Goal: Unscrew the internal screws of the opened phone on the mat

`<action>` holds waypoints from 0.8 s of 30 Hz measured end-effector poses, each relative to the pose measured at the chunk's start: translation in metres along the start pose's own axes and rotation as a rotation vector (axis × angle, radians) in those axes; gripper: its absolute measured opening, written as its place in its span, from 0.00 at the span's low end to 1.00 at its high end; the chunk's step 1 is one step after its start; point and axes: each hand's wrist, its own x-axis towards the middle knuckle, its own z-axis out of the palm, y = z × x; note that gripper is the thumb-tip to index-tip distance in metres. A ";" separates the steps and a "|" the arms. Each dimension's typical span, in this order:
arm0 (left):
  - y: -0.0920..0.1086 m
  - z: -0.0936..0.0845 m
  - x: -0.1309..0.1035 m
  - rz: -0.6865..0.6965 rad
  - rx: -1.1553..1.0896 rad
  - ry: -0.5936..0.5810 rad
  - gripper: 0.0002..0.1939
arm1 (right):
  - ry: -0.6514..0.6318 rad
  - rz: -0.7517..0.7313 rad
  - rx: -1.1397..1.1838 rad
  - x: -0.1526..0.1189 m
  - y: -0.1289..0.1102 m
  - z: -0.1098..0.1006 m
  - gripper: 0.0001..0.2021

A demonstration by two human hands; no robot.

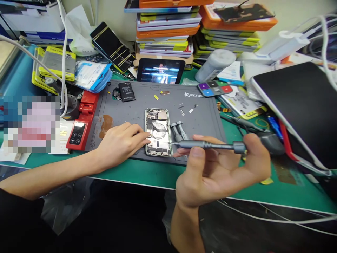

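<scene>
An opened phone [158, 131] lies on the grey work mat [126, 119], its inner parts and a round coil showing. My left hand [121, 142] has its bent fingers pressed on the phone's left edge; the thumb is mostly hidden. In my right hand [210, 175] is a slim grey screwdriver [207, 144], held nearly level between thumb and fingers, with a finger at its end cap. Its tip points left, over the phone's lower right part; whether it touches cannot be made out. Two more screwdrivers [179, 130] lie just right of the phone, partly behind my right hand.
A black battery [126, 92] and small metal pieces [182, 111] lie on the mat. A red device [79, 131] stands at its left edge. Behind are a lit tablet screen [160, 71] and stacked boxes [168, 31]. A large dark panel [297, 109] leans at right, near cables.
</scene>
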 end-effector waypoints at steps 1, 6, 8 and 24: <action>0.000 -0.001 -0.001 0.007 -0.003 0.016 0.15 | 0.016 -0.007 -0.013 0.001 0.000 0.001 0.34; 0.000 -0.008 0.001 0.057 -0.010 0.067 0.17 | -0.053 -0.014 -0.020 0.006 0.000 0.001 0.29; 0.002 -0.010 0.003 0.119 0.014 0.098 0.19 | -0.147 0.043 0.010 0.011 0.000 -0.003 0.24; 0.005 0.002 -0.003 0.146 -0.137 -0.006 0.21 | -0.769 0.328 0.198 0.083 0.040 0.028 0.20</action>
